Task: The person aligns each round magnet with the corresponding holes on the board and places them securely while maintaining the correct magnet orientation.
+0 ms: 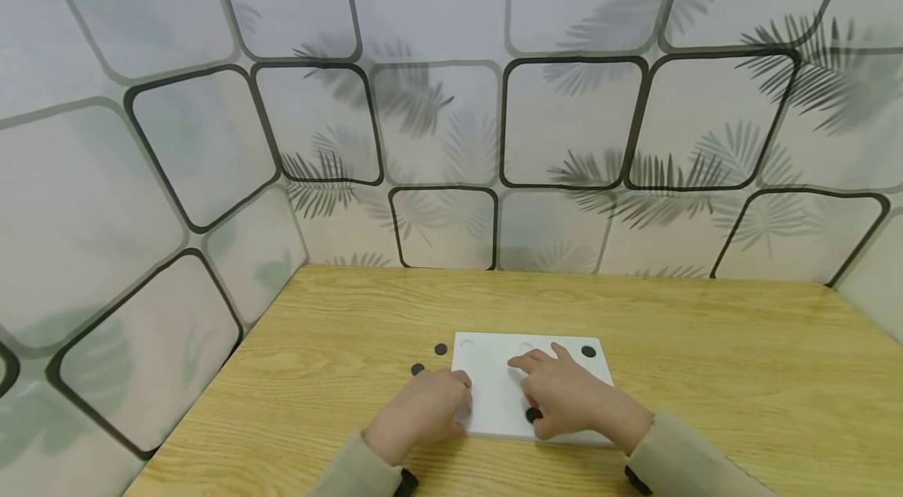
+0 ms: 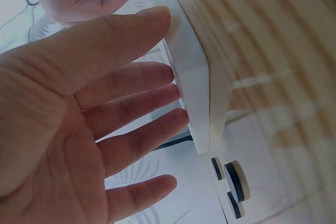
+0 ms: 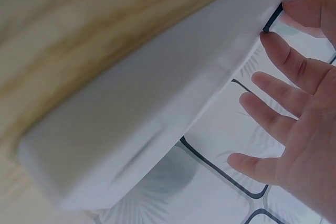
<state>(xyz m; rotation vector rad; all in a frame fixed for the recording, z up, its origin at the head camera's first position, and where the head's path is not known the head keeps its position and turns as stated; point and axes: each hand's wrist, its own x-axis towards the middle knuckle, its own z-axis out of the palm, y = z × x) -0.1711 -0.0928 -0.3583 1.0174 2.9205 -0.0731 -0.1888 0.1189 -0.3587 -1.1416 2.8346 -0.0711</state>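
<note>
A white rectangular board [image 1: 497, 395] lies flat on the wooden table [image 1: 705, 371]; shallow round recesses show along its far edge. One black disc [image 1: 589, 351] sits in its far right corner and another [image 1: 533, 415] near its front edge. Two more black discs [image 1: 440, 349] [image 1: 418, 368] lie on the table left of the board. My left hand [image 1: 430, 403] rests at the board's left edge, fingers straight, thumb [image 2: 142, 22] against the board's side [image 2: 194, 87]. My right hand [image 1: 553, 387] lies on the board with fingers [image 3: 283, 51] spread, its thumb beside the front disc.
Patterned wall panels [image 1: 437, 128] close in the table at the back and left. In the left wrist view, loose discs [image 2: 236, 182] lie close to the board's corner. Bare wood stretches to the right of the board and behind it.
</note>
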